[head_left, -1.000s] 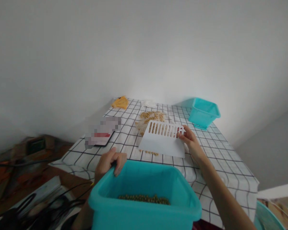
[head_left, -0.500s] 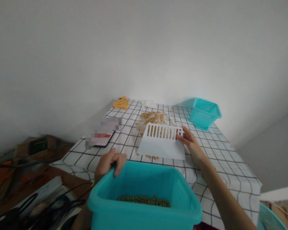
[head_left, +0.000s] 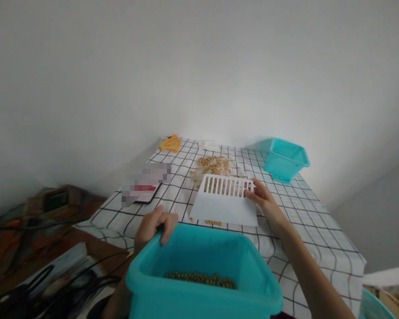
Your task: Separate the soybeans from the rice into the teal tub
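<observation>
My left hand (head_left: 158, 223) is wrapped over the left far corner of a turquoise plastic bin (head_left: 204, 294). Greenish round beans or peas (head_left: 202, 279) cover part of the bin's bottom. Between thumb and fingers, my right hand (head_left: 261, 195) pinches the right end of a white plastic sheet (head_left: 224, 208) with a row of slots along its far edge. The sheet slants over the tablecloth just beyond the bin. Several pale yellow beans (head_left: 213, 222) show at its near edge, and a heap of the same kind (head_left: 214, 165) lies behind it.
A second turquoise bin (head_left: 286, 159) stands at the back right of the checked tablecloth (head_left: 306, 212). At the left lie a flat dark-edged object with a blurred surface (head_left: 146, 190) and a yellow cloth-like item (head_left: 170, 143). Cables and clutter (head_left: 73, 283) fill the lower left.
The view has shifted slightly, so everything sits a little further right. The white sheet's near edge is slightly lower, closer to the bin. Both hands keep their grips.
</observation>
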Demonstrator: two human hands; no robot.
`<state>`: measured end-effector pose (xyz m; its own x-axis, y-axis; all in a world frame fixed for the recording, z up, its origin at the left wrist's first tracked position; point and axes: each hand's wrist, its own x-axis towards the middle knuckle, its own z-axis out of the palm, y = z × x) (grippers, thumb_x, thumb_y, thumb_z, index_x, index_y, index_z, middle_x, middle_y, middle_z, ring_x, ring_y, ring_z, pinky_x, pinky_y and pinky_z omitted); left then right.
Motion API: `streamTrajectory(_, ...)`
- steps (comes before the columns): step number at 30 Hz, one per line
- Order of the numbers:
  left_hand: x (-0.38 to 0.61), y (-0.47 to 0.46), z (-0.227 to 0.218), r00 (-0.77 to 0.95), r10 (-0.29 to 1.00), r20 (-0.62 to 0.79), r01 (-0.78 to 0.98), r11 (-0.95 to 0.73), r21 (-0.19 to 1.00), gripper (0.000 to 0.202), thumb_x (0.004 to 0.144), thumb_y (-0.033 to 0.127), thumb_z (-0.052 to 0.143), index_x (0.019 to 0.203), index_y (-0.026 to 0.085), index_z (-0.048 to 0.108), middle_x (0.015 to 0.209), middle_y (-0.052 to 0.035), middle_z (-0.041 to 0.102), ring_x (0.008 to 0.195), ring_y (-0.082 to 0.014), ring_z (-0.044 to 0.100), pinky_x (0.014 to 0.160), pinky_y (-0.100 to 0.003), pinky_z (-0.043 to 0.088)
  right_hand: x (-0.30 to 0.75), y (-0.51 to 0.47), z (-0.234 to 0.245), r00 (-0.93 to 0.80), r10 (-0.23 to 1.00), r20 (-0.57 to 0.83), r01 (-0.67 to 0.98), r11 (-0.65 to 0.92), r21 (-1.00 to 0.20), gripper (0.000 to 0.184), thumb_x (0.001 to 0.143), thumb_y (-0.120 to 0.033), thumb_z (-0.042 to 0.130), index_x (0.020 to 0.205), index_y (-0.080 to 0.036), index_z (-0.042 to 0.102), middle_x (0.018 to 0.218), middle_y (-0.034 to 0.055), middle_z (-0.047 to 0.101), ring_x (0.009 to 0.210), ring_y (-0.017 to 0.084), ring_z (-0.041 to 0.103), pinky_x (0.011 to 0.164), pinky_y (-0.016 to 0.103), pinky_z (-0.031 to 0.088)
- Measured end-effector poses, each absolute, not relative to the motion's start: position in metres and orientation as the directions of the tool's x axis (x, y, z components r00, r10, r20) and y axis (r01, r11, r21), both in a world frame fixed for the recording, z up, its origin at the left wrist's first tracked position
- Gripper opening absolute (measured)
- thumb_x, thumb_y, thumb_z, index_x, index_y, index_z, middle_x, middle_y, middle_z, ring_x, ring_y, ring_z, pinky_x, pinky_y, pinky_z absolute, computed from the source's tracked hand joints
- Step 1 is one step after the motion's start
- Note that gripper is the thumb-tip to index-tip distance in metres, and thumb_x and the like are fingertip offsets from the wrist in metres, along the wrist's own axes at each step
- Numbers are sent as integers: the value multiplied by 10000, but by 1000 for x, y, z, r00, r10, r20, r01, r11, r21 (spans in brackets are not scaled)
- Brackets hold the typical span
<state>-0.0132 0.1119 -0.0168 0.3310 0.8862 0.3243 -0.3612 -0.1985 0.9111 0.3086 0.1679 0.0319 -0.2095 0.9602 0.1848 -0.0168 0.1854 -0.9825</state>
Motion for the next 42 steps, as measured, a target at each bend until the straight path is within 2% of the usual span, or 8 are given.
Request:
streamTrajectory(4,-12,111,-14,325,890,319,-329,-210,921,675,1026,500,386,438,207,543,375,-23,457,436,-161,419,532,-349,351,311,168,31,-179,964,198,-14,198,-980,251,824,-417,741,979,-271,608,892,21,720,780,198,650,671,308,504)
streamTrajectory(11,-9,109,-13,258,920,296,-263,-228,938,698,1023,521,356,412,220,503,367,-26,436,421,-164,408,525,-354,365,310,166,34,-166,969,183,12,187,-982,274,809,-416,748,1004,-273,619,896,20,709,786,210,641,687,318,497)
streamTrajectory(17,-8,108,-15,250,922,296,-298,-218,929,699,1019,531,370,410,218,509,377,-22,438,426,-158,405,516,-348,351,312,169,31,-133,971,200,19,204,-979,263,787,-394,761,991,-274,644,927,28,702,844,219,632,730,332,501)
streamTrajectory(27,-7,108,-12,244,926,288,-283,-216,934,725,1027,535,356,392,217,504,367,-22,425,421,-155,403,526,-358,352,314,171,30,-158,965,209,31,216,-976,252,799,-424,748,957,-267,631,892,29,687,832,220,621,739,335,483)
streamTrajectory(33,-6,108,-12,256,919,299,-300,-219,929,698,1011,536,398,401,216,513,376,-26,441,426,-159,418,520,-354,361,316,175,28,-132,968,212,21,217,-976,233,779,-372,740,963,-277,632,880,25,696,820,224,626,724,334,480)
streamTrajectory(42,-6,108,-14,224,931,288,-280,-222,934,711,1021,530,358,395,220,489,363,-23,430,422,-158,400,513,-352,340,316,174,30,-84,986,143,-42,140,-989,288,747,-362,763,982,-259,631,904,31,722,830,239,669,702,335,498)
